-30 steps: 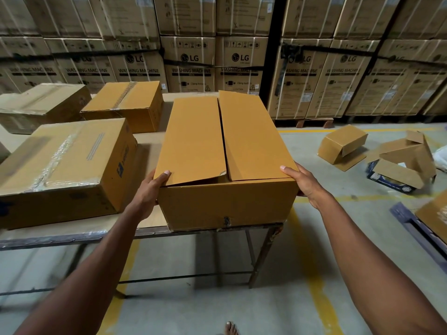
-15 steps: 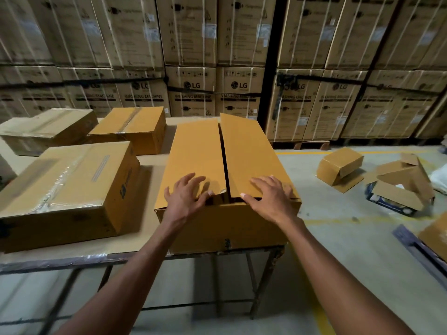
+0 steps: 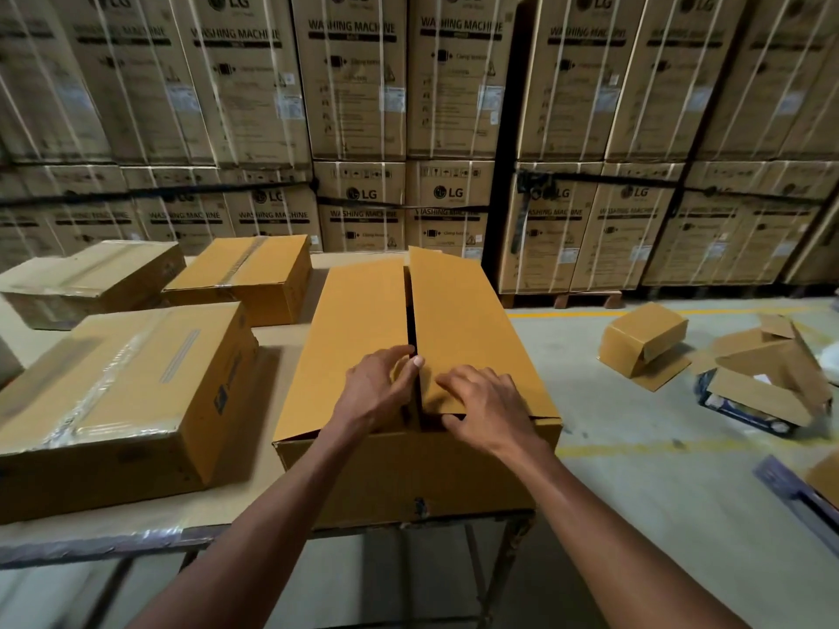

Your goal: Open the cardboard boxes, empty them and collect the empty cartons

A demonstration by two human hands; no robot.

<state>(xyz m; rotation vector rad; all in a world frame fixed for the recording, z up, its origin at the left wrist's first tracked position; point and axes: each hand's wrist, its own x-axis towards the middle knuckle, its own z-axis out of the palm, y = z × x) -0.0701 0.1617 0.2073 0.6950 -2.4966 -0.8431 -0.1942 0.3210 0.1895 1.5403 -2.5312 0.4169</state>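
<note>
On the table point(image 3: 136, 528), three taped boxes point(image 3: 122, 392) lie left of the long box point(image 3: 408, 474).
</note>
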